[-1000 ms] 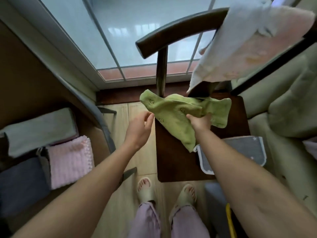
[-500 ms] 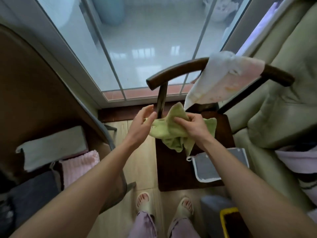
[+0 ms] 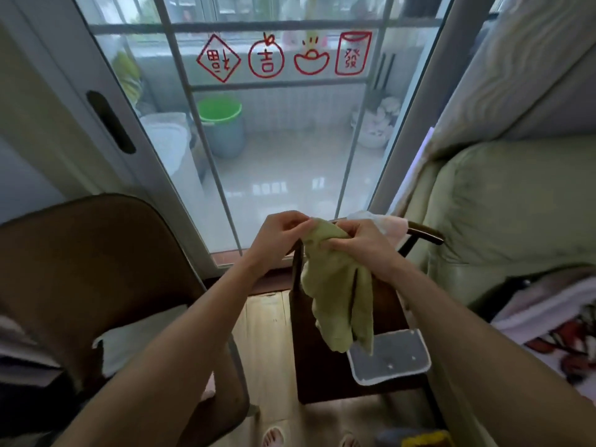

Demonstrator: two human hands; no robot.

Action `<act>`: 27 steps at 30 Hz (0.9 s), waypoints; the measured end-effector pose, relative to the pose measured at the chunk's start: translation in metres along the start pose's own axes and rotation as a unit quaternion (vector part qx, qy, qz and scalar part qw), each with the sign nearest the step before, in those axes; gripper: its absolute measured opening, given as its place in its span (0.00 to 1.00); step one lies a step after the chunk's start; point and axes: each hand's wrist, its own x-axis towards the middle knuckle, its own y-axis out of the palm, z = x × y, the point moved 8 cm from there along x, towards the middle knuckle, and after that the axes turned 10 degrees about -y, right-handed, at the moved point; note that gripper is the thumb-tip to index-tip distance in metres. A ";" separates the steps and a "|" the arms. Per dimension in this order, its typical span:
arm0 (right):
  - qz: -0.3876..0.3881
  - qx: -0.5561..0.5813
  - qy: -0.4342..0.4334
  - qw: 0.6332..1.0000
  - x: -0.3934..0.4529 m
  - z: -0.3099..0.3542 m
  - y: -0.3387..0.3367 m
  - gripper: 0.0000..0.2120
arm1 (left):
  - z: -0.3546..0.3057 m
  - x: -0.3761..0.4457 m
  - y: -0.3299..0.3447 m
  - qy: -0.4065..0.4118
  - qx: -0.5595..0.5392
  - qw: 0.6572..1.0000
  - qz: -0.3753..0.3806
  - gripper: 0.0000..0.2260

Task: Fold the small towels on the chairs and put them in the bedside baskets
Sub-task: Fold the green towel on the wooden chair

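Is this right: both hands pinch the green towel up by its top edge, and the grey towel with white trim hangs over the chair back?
Not quite. The head view shows the grey towel lying flat on the seat of the wooden chair, not over its back; a pale pink towel hangs there. The rest holds: left hand and right hand pinch the green towel by its top edge.

wooden chair (image 3: 314,366) | seat: grey towel (image 3: 388,358) flat | backrest: pale pink towel (image 3: 388,225) draped

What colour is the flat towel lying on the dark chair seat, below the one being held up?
Grey with a white border, clearest in the head view.
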 end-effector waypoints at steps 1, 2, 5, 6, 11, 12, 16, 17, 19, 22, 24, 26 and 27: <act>-0.001 0.005 -0.002 1.000 -0.004 0.003 -0.002 0.08 | -0.005 0.000 0.001 0.000 -0.013 1.000 -0.003 0.05; 0.002 0.011 -0.002 1.000 -0.008 0.005 -0.005 0.08 | -0.010 -0.001 0.002 -0.001 -0.034 0.999 -0.013 0.05; 0.019 0.008 0.024 0.999 -0.022 -0.009 -0.012 0.09 | -0.028 -0.002 0.000 -0.005 -0.102 0.992 -0.076 0.06; 0.013 -0.013 0.042 0.999 -0.027 -0.020 -0.018 0.10 | -0.034 -0.002 -0.004 -0.006 -0.122 0.987 -0.106 0.07; -0.068 -0.069 0.078 0.992 -0.050 -0.059 -0.058 0.07 | -0.043 -0.003 -0.030 -0.017 -0.200 0.956 -0.215 0.05; -0.086 -0.077 0.082 0.990 -0.052 -0.059 -0.065 0.07 | -0.041 -0.004 -0.032 -0.022 -0.190 0.955 -0.228 0.05; -0.208 0.035 0.056 0.976 -0.053 -0.035 -0.095 0.04 | -0.029 -0.012 -0.040 -0.035 -0.067 0.961 -0.268 0.09; -0.215 0.056 0.050 0.974 -0.051 -0.028 -0.101 0.04 | -0.026 -0.015 -0.044 -0.038 -0.039 0.957 -0.285 0.11; -0.181 0.035 0.047 0.982 -0.044 -0.016 -0.105 0.05 | -0.024 -0.021 -0.051 -0.045 -0.016 0.943 -0.329 0.12; -0.112 -0.053 0.046 0.991 -0.033 -0.007 -0.111 0.05 | -0.027 -0.030 -0.057 -0.060 -0.045 0.917 -0.391 0.14; -0.121 -0.077 0.035 0.989 -0.028 -0.004 -0.121 0.06 | -0.029 -0.033 -0.057 -0.066 -0.068 0.908 -0.408 0.14; -0.194 -0.011 0.033 0.980 -0.028 -0.003 -0.136 0.08 | -0.032 -0.031 -0.056 -0.072 -0.098 0.907 -0.403 0.15; -0.237 0.047 0.037 0.970 -0.030 -0.004 -0.142 0.09 | -0.034 -0.030 -0.054 -0.071 -0.113 0.910 -0.392 0.15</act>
